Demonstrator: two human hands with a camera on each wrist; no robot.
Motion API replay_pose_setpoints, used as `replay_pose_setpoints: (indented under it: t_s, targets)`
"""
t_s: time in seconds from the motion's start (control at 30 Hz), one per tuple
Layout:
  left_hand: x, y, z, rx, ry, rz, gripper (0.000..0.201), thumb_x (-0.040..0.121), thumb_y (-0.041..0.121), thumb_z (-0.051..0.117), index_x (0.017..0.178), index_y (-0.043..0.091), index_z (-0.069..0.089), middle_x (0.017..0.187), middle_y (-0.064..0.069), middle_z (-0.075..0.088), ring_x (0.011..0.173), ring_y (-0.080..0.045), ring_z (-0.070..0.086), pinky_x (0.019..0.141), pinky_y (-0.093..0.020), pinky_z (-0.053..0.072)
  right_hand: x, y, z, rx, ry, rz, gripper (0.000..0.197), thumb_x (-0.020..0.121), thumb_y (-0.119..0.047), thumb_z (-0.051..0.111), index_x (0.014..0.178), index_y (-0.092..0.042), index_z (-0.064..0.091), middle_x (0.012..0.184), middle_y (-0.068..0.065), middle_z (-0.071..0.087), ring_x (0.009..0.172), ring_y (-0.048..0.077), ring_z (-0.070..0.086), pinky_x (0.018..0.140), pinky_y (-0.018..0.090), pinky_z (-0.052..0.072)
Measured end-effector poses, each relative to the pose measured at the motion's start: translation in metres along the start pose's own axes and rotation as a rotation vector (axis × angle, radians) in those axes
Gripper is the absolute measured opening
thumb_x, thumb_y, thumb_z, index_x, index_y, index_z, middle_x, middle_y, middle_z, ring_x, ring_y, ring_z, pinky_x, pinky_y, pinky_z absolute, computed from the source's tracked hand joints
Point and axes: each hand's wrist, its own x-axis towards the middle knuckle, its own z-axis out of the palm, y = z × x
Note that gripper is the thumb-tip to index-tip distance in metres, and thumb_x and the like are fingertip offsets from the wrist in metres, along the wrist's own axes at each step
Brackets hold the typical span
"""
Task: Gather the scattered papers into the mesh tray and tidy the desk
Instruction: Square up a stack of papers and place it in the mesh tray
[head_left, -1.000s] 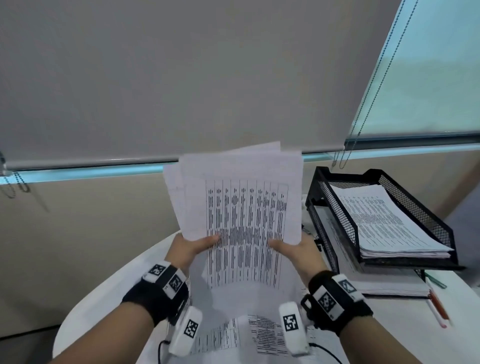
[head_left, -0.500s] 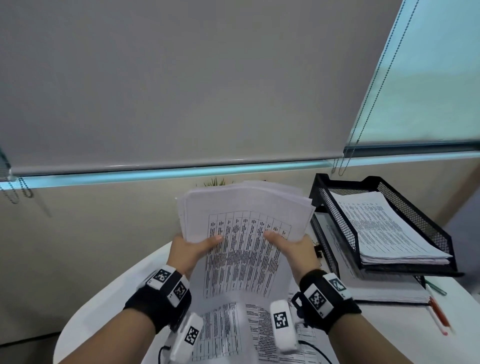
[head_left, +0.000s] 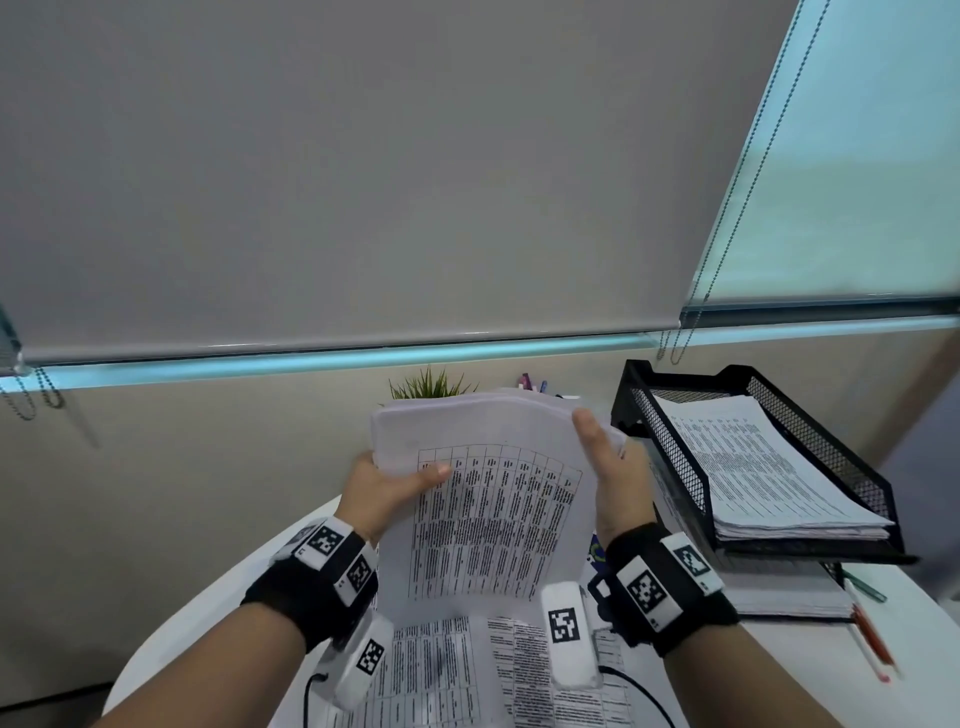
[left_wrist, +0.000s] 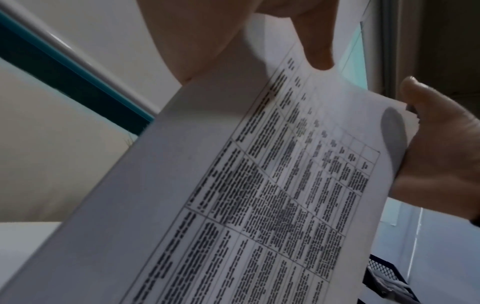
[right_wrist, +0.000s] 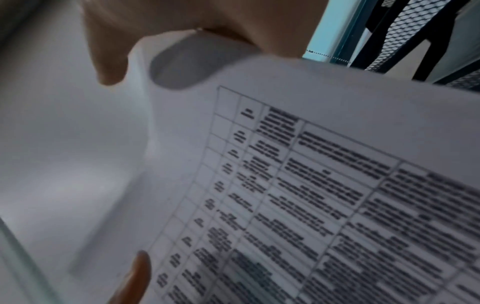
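Mesh tray (head_left: 860, 470) with printed papers (head_left: 753, 467)

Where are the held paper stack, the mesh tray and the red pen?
paper stack (head_left: 488, 519): head view, middle of the printed top sheet.
mesh tray (head_left: 675, 457): head view, near mesh side wall.
red pen (head_left: 875, 642): head view, mid barrel, on the desk.
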Motion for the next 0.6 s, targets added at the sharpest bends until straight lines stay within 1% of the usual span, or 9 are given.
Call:
replay_pose_setpoints:
  t_s: [0.03, 0.1, 0.17, 0.2, 0.27, 0.33, 0.43, 0.53, 0.6]
  targets:
    - [-0.001, 0.003, 0.002, 0.013, -0.006, 0.010, 0.060, 0.037, 0.032, 0.093, 0.087, 0.013, 0.067, 0.084, -0.007, 0.073, 0.087, -0.029, 0.069, 0.073, -0.037, 0.057, 0.001, -0.002, 0.003, 0.008, 0.021, 0.004, 0.072, 0.057, -0.076, 0.068, 0.094, -0.014, 0.072, 0.122, 0.013, 0.060, 0.117, 0.030, 0.055, 0.106, 0.056, 0.035]
    - [-0.001, 0.006, 0.003, 0.033, -0.001, 0.024, 0.039, 0.057, 0.013, 0.086, 0.089, 0.010, 0.066, 0.089, -0.012, 0.071, 0.091, -0.033, 0.068, 0.075, -0.037, 0.057, 0.002, -0.007, 0.006, 0.037, 0.071, 0.013, 0.091, 0.055, -0.080, 0.065, 0.099, -0.001, 0.066, 0.099, 0.013, 0.064, 0.102, 0.030, 0.060, 0.105, 0.057, 0.035]
    - [-0.002, 0.006, 0.001, 0.043, -0.020, 0.039, 0.054, 0.045, 0.030, 0.090, 0.090, 0.009, 0.066, 0.089, -0.012, 0.072, 0.088, -0.030, 0.069, 0.073, -0.037, 0.058, 0.008, -0.006, 0.004, 0.036, 0.109, -0.001, 0.095, 0.055, -0.078, 0.066, 0.087, 0.011, 0.060, 0.082, 0.019, 0.058, 0.079, 0.030, 0.059, 0.106, 0.052, 0.037]
    - [-0.002, 0.006, 0.000, 0.055, -0.025, 0.041, 0.071, 0.033, 0.044, 0.091, 0.090, 0.010, 0.067, 0.088, -0.011, 0.072, 0.085, -0.027, 0.070, 0.071, -0.036, 0.058, 0.010, -0.004, 0.002, 0.030, 0.129, 0.001, 0.093, 0.053, -0.077, 0.068, 0.087, 0.010, 0.061, 0.085, 0.017, 0.059, 0.079, 0.028, 0.059, 0.103, 0.047, 0.039]
    - [-0.001, 0.004, -0.003, 0.048, -0.022, 0.038, 0.089, 0.018, 0.057, 0.087, 0.091, 0.012, 0.067, 0.088, -0.010, 0.073, 0.083, -0.023, 0.070, 0.072, -0.037, 0.058, 0.013, 0.000, -0.001, 0.021, 0.149, 0.039, 0.081, 0.048, -0.073, 0.073, 0.089, -0.004, 0.067, 0.100, 0.007, 0.055, 0.092, 0.024, 0.055, 0.091, 0.039, 0.041]
    - [0.001, -0.001, -0.006, 0.023, -0.021, 0.021, 0.095, 0.016, 0.057, 0.088, 0.095, 0.009, 0.067, 0.092, -0.012, 0.072, 0.087, -0.026, 0.069, 0.076, -0.042, 0.057, 0.014, 0.000, -0.003, 0.016, 0.139, 0.035, 0.051, 0.056, -0.058, 0.074, 0.064, -0.010, 0.060, 0.087, 0.003, 0.050, 0.088, 0.021, 0.049, 0.083, 0.038, 0.035]
    - [0.003, -0.006, -0.006, 0.018, -0.032, -0.018, 0.096, 0.016, 0.055, 0.089, 0.096, 0.007, 0.067, 0.092, -0.012, 0.073, 0.088, -0.029, 0.069, 0.077, -0.044, 0.057, 0.009, -0.003, -0.005, 0.027, 0.095, -0.050, 0.059, 0.066, -0.046, 0.068, 0.061, 0.010, 0.050, 0.054, 0.006, 0.045, 0.073, 0.017, 0.044, 0.084, 0.037, 0.030]
    - [0.004, -0.007, -0.004, 0.012, -0.057, -0.044, 0.091, 0.018, 0.052, 0.090, 0.093, 0.007, 0.067, 0.088, -0.010, 0.074, 0.084, -0.027, 0.071, 0.073, -0.039, 0.058, 0.006, -0.008, -0.004, 0.023, 0.097, -0.128, 0.044, 0.075, -0.025, 0.063, 0.060, 0.014, 0.050, 0.056, 0.013, 0.044, 0.057, 0.019, 0.037, 0.069, 0.028, 0.034]
    - [0.006, -0.008, -0.004, 0.011, -0.061, -0.059, 0.083, 0.021, 0.042, 0.092, 0.092, 0.006, 0.068, 0.086, -0.011, 0.074, 0.084, -0.028, 0.071, 0.069, -0.037, 0.058, 0.006, -0.012, -0.004, 0.019, 0.123, -0.140, 0.023, 0.080, -0.009, 0.058, 0.064, 0.007, 0.062, 0.066, 0.014, 0.058, 0.059, 0.018, 0.049, 0.062, 0.026, 0.039]
